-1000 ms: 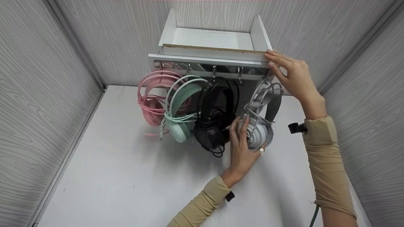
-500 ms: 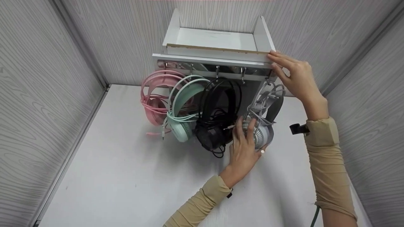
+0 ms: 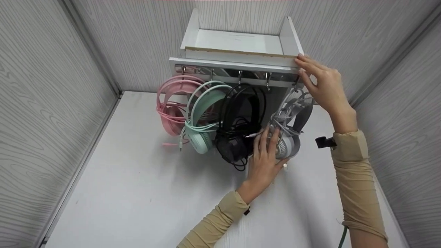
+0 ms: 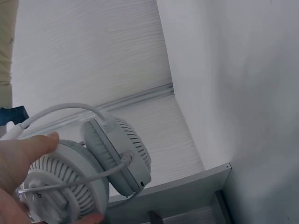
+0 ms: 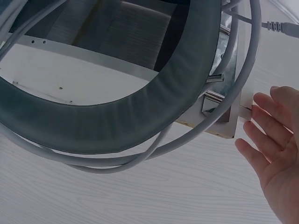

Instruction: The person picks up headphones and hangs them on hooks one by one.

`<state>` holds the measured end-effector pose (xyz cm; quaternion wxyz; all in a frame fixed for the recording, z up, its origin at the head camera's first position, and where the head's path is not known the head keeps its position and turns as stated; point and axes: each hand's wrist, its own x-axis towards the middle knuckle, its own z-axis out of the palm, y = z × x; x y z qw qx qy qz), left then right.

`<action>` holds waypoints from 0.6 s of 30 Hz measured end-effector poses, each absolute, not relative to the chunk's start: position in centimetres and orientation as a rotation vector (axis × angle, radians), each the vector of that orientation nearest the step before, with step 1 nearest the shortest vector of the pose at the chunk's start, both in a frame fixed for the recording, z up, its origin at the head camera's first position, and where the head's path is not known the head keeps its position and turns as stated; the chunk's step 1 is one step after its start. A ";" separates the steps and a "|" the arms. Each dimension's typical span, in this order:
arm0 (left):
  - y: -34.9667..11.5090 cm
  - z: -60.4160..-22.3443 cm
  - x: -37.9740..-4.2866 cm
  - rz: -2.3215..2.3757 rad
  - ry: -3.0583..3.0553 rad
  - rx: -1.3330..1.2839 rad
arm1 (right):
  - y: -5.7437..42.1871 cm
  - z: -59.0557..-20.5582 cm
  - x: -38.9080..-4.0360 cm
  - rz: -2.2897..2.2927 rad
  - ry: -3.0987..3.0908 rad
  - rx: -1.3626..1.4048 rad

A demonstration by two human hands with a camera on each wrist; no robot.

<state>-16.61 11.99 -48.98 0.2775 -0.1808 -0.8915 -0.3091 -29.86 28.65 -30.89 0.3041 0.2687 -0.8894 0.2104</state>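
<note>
White-grey headphones [image 3: 288,147] with a bundled cable hang from the rightmost hook of a rack [image 3: 237,65]. My left hand [image 3: 263,165] holds their lower ear cup, fingers over its face and thumb on the near right side. Up close in the left wrist view, thumb and fingers span that ear cup [image 4: 70,182]. My right hand [image 3: 325,84] rests its extended fingertips on the rack's right end. The right wrist view shows the grey headband [image 5: 93,128] hanging in front of the hooks, with the right hand [image 5: 280,149] beside the rack's end.
Pink headphones [image 3: 170,120], mint green headphones [image 3: 200,141] and black headphones [image 3: 231,150] hang in a row to the left. A white open tray [image 3: 237,43] tops the rack. Wood-grain panels [image 3: 396,86] enclose the white table [image 3: 137,193].
The left hand's fingers have shifted a little over the ear cup, and the white headphones have turned slightly. The whole scene drifts slightly right in view. The right hand stays on the rack.
</note>
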 end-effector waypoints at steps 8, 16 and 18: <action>11.1 -48.2 -16.7 -0.920 -2.340 -0.602 | 28.6 -30.9 -29.3 0.557 -2.391 0.622; 9.4 -46.5 -16.9 -0.912 -2.305 -0.631 | 28.3 -31.0 -28.5 0.569 -2.360 0.603; 8.7 -45.9 -16.9 -0.933 -2.293 -0.646 | 28.1 -31.2 -27.9 0.565 -2.321 0.614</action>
